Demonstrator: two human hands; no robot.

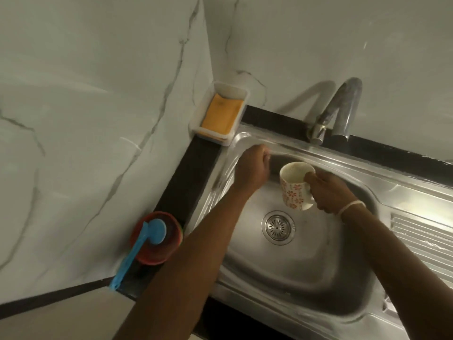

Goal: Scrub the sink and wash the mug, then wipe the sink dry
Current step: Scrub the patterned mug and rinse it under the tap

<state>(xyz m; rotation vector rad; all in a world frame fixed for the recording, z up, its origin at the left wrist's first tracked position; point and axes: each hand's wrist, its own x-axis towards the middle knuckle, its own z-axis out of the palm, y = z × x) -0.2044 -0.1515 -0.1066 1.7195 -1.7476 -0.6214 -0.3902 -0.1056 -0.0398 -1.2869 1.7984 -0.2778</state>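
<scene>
A steel sink [301, 271] fills the lower right, with a round drain [278, 227] in its basin. My right hand [328, 190] holds a white mug [295, 186] with a red flower pattern by its handle, tilted above the basin. My left hand [253, 169] hovers over the sink's back left corner with its fingers curled in; I cannot tell whether it holds anything. An orange sponge [221, 115] lies in a white tray [196, 128] on the counter corner.
A curved chrome tap [343, 111] stands behind the sink. A red bowl [171, 239] with a blue long-handled brush [137, 253] sits on the black counter at the left. A ridged draining board [421, 239] lies to the right. Marble walls close in behind and left.
</scene>
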